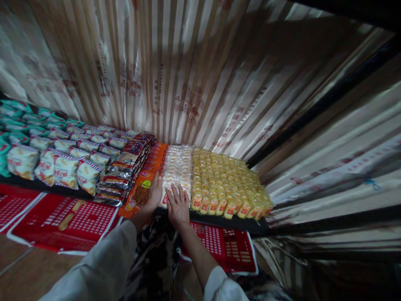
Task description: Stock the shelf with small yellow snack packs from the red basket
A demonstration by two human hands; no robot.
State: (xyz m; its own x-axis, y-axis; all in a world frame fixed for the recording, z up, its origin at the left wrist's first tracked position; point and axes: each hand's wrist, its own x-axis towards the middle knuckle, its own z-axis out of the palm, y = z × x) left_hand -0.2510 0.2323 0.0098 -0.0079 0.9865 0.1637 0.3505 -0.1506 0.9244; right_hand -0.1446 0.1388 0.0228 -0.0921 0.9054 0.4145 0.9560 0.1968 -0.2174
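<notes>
My right hand lies on the front of a block of small white wrapped packs, its fingers spread. My left hand is stretched out along the left side of the same block, fingers extended and holding nothing. Just left of it lies a large orange snack bag with a picture of brown sticks. To the right of the white packs stand tight rows of yellow wrapped snacks. The palms hide part of the front white packs.
Dark silver-and-red packets are stacked beside the orange bag, with rows of white striped bags and green bags further left. Red baskets sit below the dark shelf edge. Printed plastic sheeting hangs behind.
</notes>
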